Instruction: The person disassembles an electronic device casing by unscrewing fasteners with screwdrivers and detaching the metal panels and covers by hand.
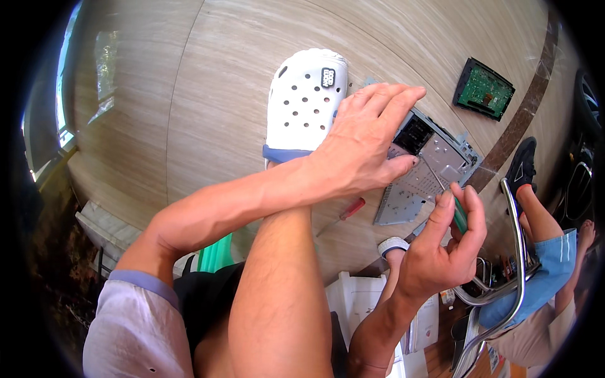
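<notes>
A silvery metal case of an electronic unit [450, 154] lies on the floor, with perforations and a dark opening in its top. My left hand [362, 135] steadies it, fingers stretched over the far left edge and thumb on the top face. Part of the case is hidden under that hand. Closed around the green handle of a screwdriver [460, 218] is my right hand [444, 252]. Its thin shaft slants up and left, with the tip over the case near my left thumb. A loose-looking perforated metal plate [397, 205] shows at the near side.
A white clog [305, 104] on my foot stands left of the case. On the floor are a red-handled screwdriver [351, 209] and a green circuit board in a black frame [485, 89]. A chrome chair frame [520, 252] and another person's leg [543, 217] are at right.
</notes>
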Motion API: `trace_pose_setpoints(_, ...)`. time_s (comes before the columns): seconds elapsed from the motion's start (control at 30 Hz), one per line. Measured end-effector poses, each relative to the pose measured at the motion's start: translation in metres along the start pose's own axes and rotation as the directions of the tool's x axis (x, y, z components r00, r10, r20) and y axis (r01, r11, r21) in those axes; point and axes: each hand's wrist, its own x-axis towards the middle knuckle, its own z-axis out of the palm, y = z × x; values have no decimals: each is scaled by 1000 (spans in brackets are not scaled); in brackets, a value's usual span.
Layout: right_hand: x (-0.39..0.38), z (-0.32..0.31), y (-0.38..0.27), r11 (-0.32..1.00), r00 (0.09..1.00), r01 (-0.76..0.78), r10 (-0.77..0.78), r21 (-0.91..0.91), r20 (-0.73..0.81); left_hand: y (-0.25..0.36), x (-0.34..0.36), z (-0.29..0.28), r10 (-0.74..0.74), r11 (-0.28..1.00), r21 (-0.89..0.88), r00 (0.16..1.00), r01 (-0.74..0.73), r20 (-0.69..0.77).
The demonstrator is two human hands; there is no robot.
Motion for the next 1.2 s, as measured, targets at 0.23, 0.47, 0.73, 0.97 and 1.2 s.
trace_pose_setpoints(0.23,4,7,9,989,993,119,-119,93,-7,-3,0,2,-43,992,-120,999,46,33)
trace_pose_setpoints(0.47,-10,13,13,927,1000,14,-13,376,-4,-5,-1,2,-35,993,-113,999,39,40)
trace_pose_setpoints(0.73,-6,7,3,999,999,-45,45,0,-29,-3,-1,1,-37,993,-113,999,41,38)
trace_pose_setpoints(0.97,10,10,2,999,1000,-8,8,35,5,-3,-1,0,-45,993,-111,998,49,33)
trace_pose_setpoints(1.2,1,10,8,942,999,-7,-9,334,46,-4,0,3,-39,993,-106,999,42,30)
